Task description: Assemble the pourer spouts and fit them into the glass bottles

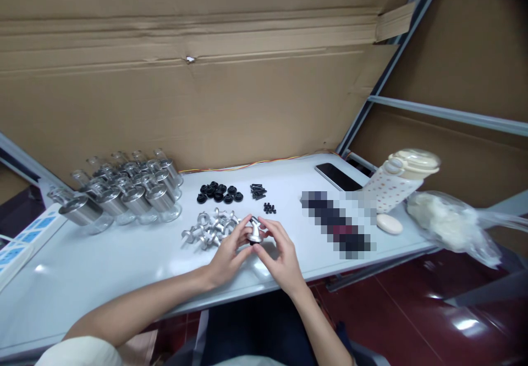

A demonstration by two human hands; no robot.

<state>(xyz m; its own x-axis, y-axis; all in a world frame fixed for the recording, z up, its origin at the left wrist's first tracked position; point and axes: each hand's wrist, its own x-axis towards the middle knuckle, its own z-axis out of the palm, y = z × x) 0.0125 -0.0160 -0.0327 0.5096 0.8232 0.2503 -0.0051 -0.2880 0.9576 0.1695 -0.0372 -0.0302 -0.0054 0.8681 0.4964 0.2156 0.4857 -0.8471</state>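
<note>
Between the fingertips of both hands is a silver metal fitting [256, 233] with a black ring at its base and a dark piece at its top. My left hand [231, 253] pinches it from the left, and my right hand [282, 253] grips it from the right with thumb and fingers. Just left of the hands lies a pile of similar silver fittings [208, 229]. Behind them sit several round black caps [218, 193]. Short black rods [258, 191] and tiny black pieces [270, 208] lie in small heaps beyond my hands.
Glass bottles [134, 198] with metal sleeves crowd the left side of the white table [136, 261]. A power strip [28, 237] lies at far left. On the right are a phone [339, 177], a cream flask [396, 184], an oval case [389, 223] and a plastic bag [449, 226]. Cardboard stands behind.
</note>
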